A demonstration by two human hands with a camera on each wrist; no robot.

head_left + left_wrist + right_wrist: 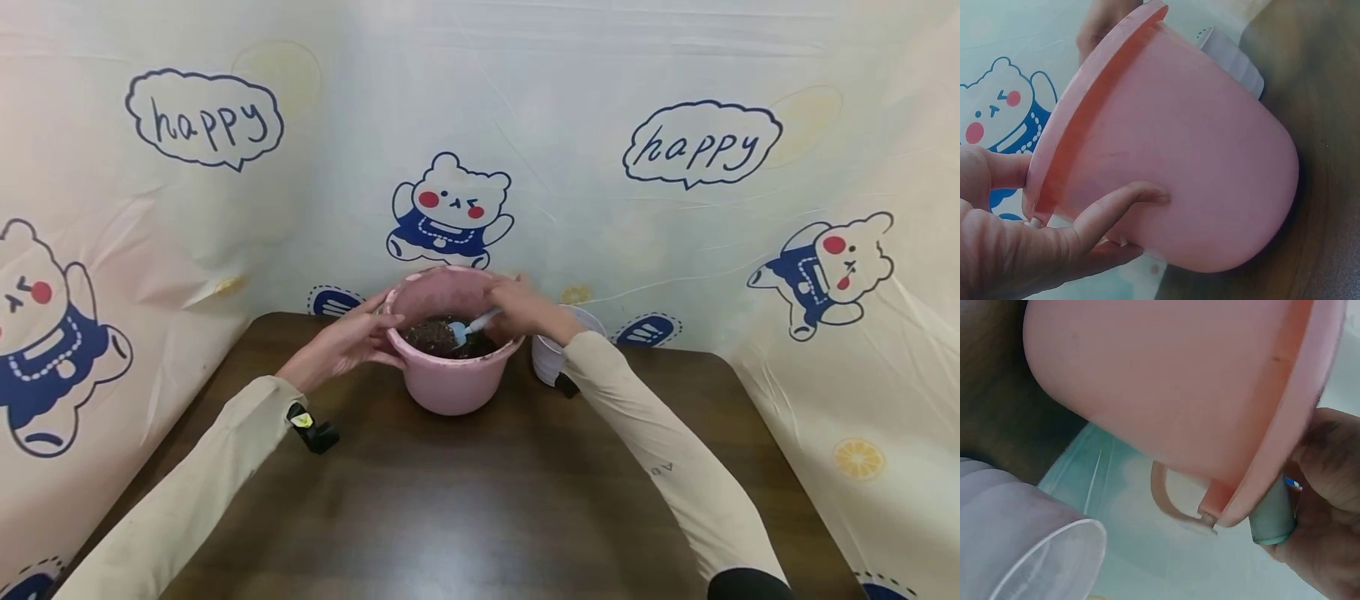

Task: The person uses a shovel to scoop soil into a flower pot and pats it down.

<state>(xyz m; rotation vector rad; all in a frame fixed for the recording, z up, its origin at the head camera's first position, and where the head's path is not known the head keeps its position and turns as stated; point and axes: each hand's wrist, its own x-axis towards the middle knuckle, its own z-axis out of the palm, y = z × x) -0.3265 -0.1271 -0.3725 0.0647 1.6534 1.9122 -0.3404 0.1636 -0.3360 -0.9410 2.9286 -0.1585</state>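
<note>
A pink bucket (453,387) stands tilted on the table, dark soil (429,335) inside it. My left hand (341,342) grips its left rim; in the left wrist view some fingers of that hand (1035,247) lie against the outer wall (1197,144). Over the right side of the bucket, my right hand (525,308) holds a small trowel with a light blue blade (459,333), which is in the soil. The end of the trowel's handle (1272,519) pokes out of the right hand (1329,500) in the right wrist view.
Just right of the bucket, a white ribbed pot (548,364) stands partly behind the right forearm. The bucket's curved carrying handle (1160,490) hangs near the rim. Around the brown table (450,517) hangs a printed cloth (570,100), close behind the bucket.
</note>
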